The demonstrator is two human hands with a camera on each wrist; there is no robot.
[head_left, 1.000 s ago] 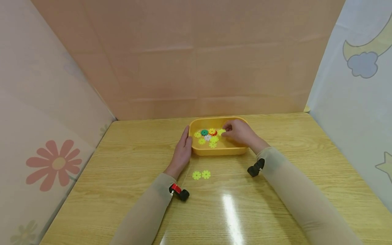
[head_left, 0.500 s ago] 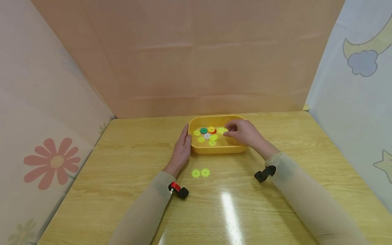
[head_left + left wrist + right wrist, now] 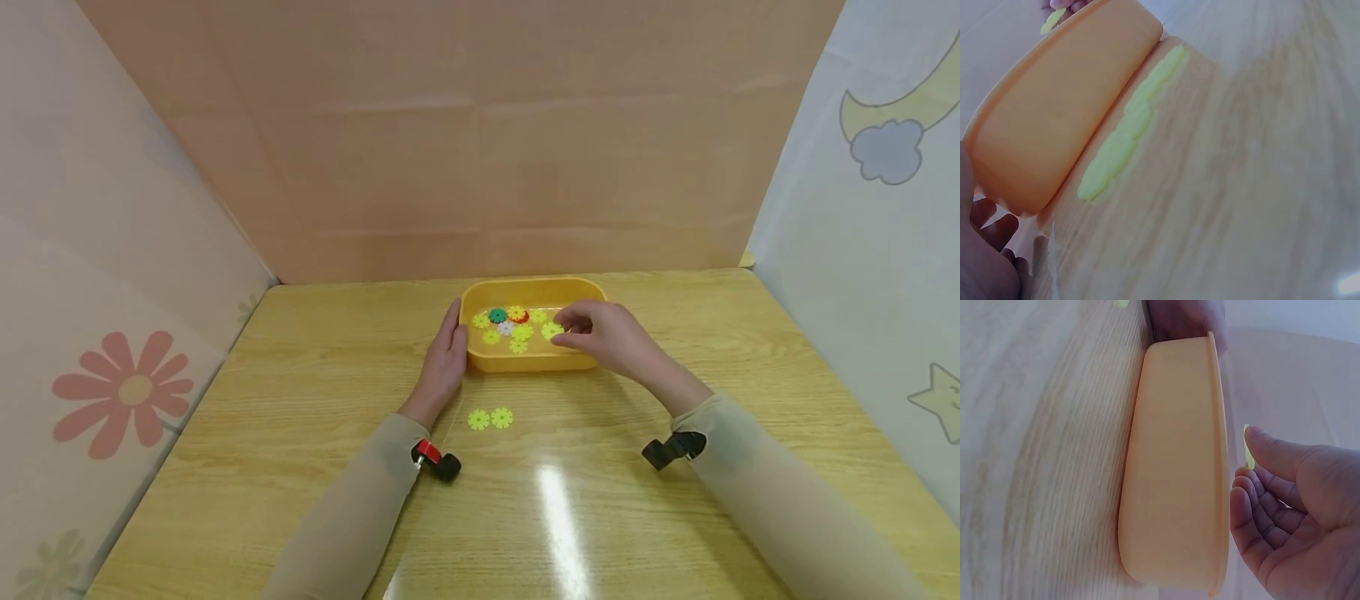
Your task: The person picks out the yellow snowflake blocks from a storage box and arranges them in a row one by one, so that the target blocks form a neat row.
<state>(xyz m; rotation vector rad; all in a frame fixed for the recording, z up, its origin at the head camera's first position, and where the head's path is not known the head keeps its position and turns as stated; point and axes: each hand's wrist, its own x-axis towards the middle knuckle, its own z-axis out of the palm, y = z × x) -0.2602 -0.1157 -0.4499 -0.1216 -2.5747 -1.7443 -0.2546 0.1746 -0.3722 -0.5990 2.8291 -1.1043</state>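
Note:
My right hand (image 3: 621, 340) pinches a yellow snowflake disc (image 3: 552, 331) between thumb and fingers. In the right wrist view this disc (image 3: 1249, 449) sits above the rim of the orange-yellow plastic basin (image 3: 1175, 462). My left hand (image 3: 441, 362) rests along the basin's left outer wall, its fingers extended beside it. Inside the basin (image 3: 532, 364) lie several more snowflake discs, mostly yellow, with a green disc (image 3: 497, 316), a white disc (image 3: 506, 329) and a partly covered red one. In front of the basin, two yellow discs (image 3: 478, 419) (image 3: 502, 417) lie flat side by side.
The wooden table (image 3: 315, 467) carries the basin near its back edge. A pinkish backdrop (image 3: 480, 167) rises behind, and pale printed panels stand at left and right. Glare (image 3: 564, 533) marks the tabletop in front.
My right hand has drawn a yellow disc up and towards the basin's near right side, the forearm shifting right and nearer. My left hand has stayed at the basin's left wall.

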